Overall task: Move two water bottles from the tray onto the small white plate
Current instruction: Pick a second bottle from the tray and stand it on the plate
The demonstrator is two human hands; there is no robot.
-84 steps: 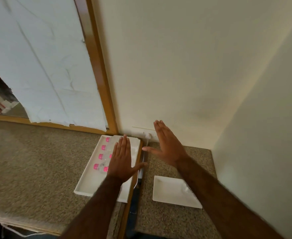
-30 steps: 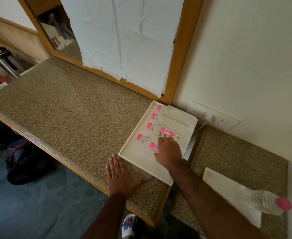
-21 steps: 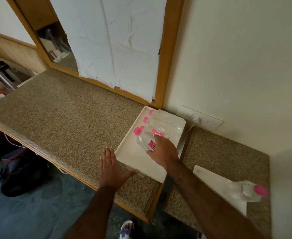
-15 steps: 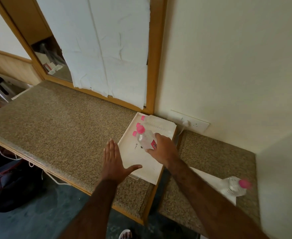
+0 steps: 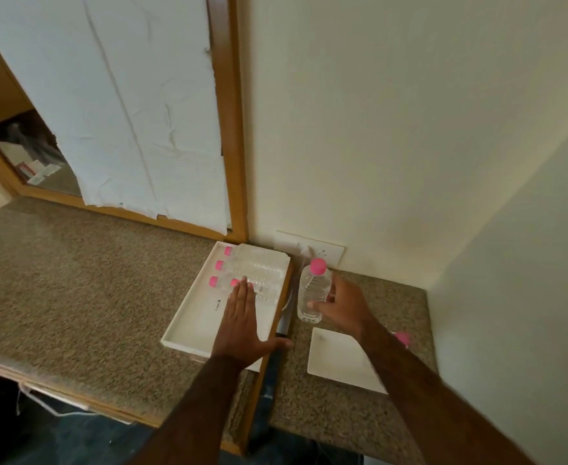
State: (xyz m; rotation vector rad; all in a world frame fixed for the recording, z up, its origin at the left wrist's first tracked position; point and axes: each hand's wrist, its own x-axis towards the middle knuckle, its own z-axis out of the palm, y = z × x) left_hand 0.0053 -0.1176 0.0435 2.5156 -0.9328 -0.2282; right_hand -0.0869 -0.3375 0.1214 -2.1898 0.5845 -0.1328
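Bottle point(image 5: 312, 291): clear plastic with a pink cap, upright in the air above the gap between tray and plate; it looks full, so probably weighty for its size, with thin walls that give under a squeeze.
Hold: mid-body, below the shoulder, seems the safest place; smooth plastic may slip if gripped near the cap.
Right hand point(image 5: 342, 305): wrapped around the bottle's middle, thumb in front, fingers behind.
Left hand point(image 5: 241, 321): flat and spread, palm down over the tray's near right part, thumb out over its right edge.
Tray point(image 5: 188, 322): white, shallow rim; three bottles lie on their sides at the far end, caps pointing left.
Plate point(image 5: 334, 358): small, white, square, right of the tray and across the gap; a pink cap point(image 5: 402, 337) shows past the forearm, likely the first bottle.
Counter point(image 5: 74, 280): speckled stone, level, in two slabs.
Room: corner of cream walls, a wall socket behind the tray, a paper-covered mirror to the left.
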